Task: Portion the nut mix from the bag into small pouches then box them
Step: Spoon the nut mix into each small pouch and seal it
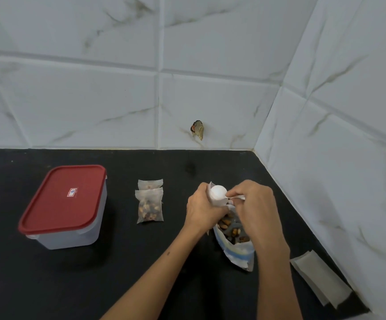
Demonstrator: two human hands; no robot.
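Left hand (202, 207) gripping a small pouch (212, 192) above the open nut bag (236, 248) on the counter; right hand (254, 204) pinching a white spoon (218, 192). Pouch likely light, floppy; best held at its mouth.

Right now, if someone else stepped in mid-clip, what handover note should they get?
Left hand holds a small pouch upright over the nut bag.
Right hand pinches a white spoon at the pouch mouth.
The nut bag stands open below both hands, nuts visible inside.
Done: two filled pouches lie on the counter between the hands and the box.
Left: finish this pouch, use the empty pouches by the right wall, then open the red-lidded box, lid on, and load all pouches.
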